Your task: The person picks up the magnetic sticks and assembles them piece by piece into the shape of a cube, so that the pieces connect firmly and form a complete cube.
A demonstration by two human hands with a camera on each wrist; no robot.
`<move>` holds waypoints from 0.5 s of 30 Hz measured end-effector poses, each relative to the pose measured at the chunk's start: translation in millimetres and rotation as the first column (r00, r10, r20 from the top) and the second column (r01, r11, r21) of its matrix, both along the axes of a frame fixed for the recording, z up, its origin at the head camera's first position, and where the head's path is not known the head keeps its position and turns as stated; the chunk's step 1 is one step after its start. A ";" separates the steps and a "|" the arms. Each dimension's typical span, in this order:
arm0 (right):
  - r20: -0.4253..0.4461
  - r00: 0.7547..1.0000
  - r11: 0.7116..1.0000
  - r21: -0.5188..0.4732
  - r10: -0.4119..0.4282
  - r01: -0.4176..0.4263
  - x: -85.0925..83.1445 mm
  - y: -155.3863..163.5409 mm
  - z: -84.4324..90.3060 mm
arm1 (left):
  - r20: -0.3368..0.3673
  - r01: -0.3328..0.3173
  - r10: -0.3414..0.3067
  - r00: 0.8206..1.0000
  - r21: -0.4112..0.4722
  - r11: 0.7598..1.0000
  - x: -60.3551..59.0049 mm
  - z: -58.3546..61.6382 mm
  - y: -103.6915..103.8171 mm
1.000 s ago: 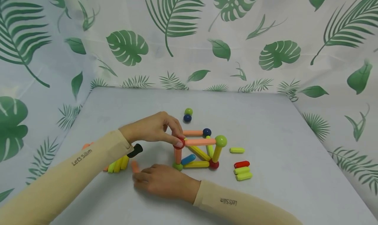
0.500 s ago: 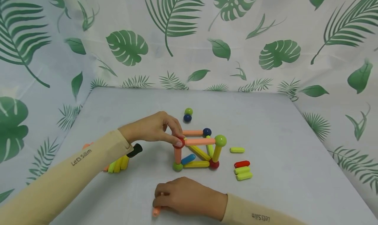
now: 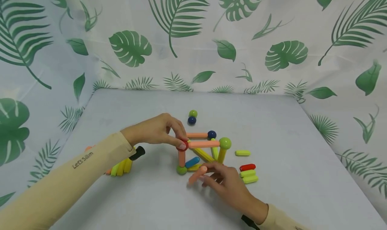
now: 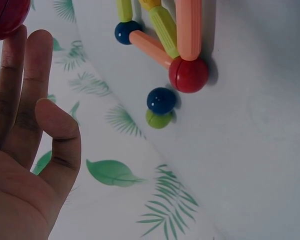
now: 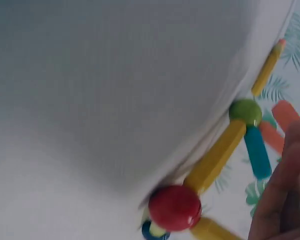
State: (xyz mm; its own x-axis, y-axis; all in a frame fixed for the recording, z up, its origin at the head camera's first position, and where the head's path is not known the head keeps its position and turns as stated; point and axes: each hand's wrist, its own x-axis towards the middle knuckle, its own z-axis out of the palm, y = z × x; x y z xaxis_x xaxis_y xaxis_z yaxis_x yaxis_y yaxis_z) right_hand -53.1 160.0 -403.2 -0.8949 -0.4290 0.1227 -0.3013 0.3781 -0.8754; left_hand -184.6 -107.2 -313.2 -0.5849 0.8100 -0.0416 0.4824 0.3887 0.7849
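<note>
A frame of magnetic sticks and balls (image 3: 205, 152) stands in the middle of the table. My left hand (image 3: 183, 142) pinches the red ball (image 3: 182, 146) at its upper left corner, atop an orange upright stick (image 3: 181, 158). Just in front of the frame, my right hand (image 3: 206, 172) holds a loose orange stick (image 3: 196, 175) slanted, near the green ball (image 3: 181, 170) at the base. In the right wrist view a red ball (image 5: 175, 207), a yellow stick (image 5: 215, 157) and a green ball (image 5: 245, 111) lie close to my fingers (image 5: 285, 195).
Loose green and blue balls (image 3: 192, 117) sit behind the frame. A red stick (image 3: 247, 167) and green sticks (image 3: 249, 177) lie to the right, another green stick (image 3: 242, 153) further back. A pile of sticks (image 3: 121, 168) lies under my left forearm. The leaf-print cloth (image 3: 272, 55) rises behind.
My right hand picked up the orange stick at the front left, drew it back toward me, then carried it right and forward to the frame's front. My left hand has stayed put.
</note>
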 end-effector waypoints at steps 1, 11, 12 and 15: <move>-0.037 0.998 0.998 -0.017 -0.053 0.053 -0.7 3.0 1.1 | 0.002 -0.001 0.001 1.000 -0.003 1.000 0.2 0.3 0.1; -0.210 0.941 0.963 -0.113 -0.265 0.246 -3.8 13.2 7.2 | 0.015 -0.010 0.010 1.000 0.004 1.000 1.7 -0.1 -0.5; -0.210 0.940 0.961 -0.120 -0.270 0.249 -4.3 13.1 7.2 | 0.017 -0.012 0.012 1.000 0.002 1.000 1.7 -0.3 -0.4; -0.211 0.937 0.958 -0.128 -0.278 0.256 -5.9 12.8 6.1 | 0.022 -0.015 0.015 1.000 -0.003 1.000 1.5 -0.4 0.2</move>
State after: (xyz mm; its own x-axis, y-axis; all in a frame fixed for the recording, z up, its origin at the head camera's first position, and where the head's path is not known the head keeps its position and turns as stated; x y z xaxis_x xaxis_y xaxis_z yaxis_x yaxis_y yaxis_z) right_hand -58.9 172.8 -397.1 -0.9192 -0.1541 0.3625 -0.3937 0.3884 -0.8332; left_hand -183.1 -107.0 -313.5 -0.5961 0.8009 -0.0568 0.4594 0.3982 0.7940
